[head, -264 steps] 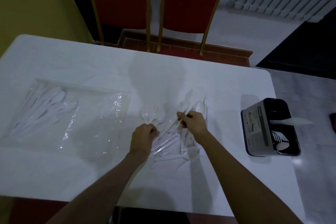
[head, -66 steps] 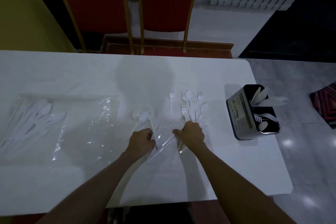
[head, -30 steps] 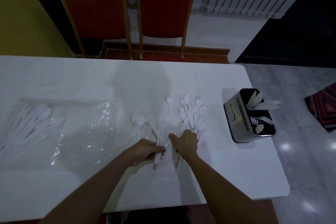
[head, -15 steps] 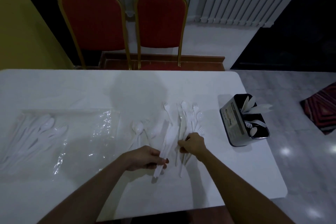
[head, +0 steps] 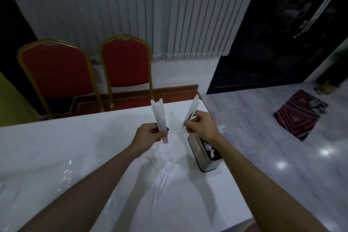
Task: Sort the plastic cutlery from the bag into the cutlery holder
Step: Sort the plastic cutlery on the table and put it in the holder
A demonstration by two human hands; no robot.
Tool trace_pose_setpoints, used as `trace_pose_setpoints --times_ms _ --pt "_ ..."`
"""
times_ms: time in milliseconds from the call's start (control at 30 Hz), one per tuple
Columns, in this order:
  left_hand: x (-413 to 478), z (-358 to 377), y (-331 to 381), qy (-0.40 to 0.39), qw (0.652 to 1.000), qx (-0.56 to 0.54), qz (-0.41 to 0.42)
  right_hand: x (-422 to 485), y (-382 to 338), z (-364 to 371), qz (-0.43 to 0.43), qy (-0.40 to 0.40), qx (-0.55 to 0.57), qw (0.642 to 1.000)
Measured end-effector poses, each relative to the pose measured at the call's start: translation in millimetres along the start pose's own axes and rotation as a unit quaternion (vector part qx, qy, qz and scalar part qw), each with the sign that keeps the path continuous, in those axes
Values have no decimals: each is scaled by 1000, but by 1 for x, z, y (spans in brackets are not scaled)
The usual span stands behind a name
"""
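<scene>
Both hands are raised above the white table (head: pixel 56 147). My left hand (head: pixel 149 133) grips a small bundle of white plastic knives (head: pixel 159 117), blades pointing up. My right hand (head: pixel 202 125) grips another bundle of white knives (head: pixel 193 108), tilted up and to the right. The black cutlery holder (head: pixel 204 153) stands just below my right wrist, with white forks and a spoon showing inside. More white forks and spoons (head: pixel 162 167) lie loose on the table under my forearms. The clear plastic bag (head: pixel 65 177) lies at the left, mostly out of view.
Two red chairs with gold frames (head: pixel 124 66) stand behind the table's far edge. The table's right edge runs just past the holder, with grey floor and a striped mat (head: pixel 299 114) beyond. A white radiator covers the back wall.
Both hands have lifted off the table, each carrying a bundle of knives upright. The view has tilted up and to the right, so the holder now sits under my right wrist.
</scene>
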State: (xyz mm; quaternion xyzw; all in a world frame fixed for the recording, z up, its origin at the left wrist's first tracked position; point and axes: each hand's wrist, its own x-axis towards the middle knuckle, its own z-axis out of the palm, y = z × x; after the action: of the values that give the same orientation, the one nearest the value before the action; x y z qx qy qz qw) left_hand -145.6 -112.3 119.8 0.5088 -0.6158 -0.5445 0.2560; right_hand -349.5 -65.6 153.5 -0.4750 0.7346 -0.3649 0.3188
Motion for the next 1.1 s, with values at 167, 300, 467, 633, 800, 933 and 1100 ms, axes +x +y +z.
trace_pose_setpoints --times_ms 167,300,467,633,800,933,1100 --pt "32 66 40 41 998 -44 11 20 18 -73 10 78 -17 997" --pt "52 116 43 51 998 -42 -1 34 46 -110 22 125 15 992" --pt "64 152 26 55 997 57 4 50 82 -101 24 51 -96 994" --pt "69 170 18 23 987 152 35 68 98 -85 15 -56 -191 980" --pt "71 175 20 -2 968 233 89 76 103 -80 15 -128 -254 959" --pt "71 172 14 -6 957 263 124 78 97 -90 8 -162 -240 957" --pt "69 166 12 -19 960 251 127 69 87 -98 51 -161 -152 974"
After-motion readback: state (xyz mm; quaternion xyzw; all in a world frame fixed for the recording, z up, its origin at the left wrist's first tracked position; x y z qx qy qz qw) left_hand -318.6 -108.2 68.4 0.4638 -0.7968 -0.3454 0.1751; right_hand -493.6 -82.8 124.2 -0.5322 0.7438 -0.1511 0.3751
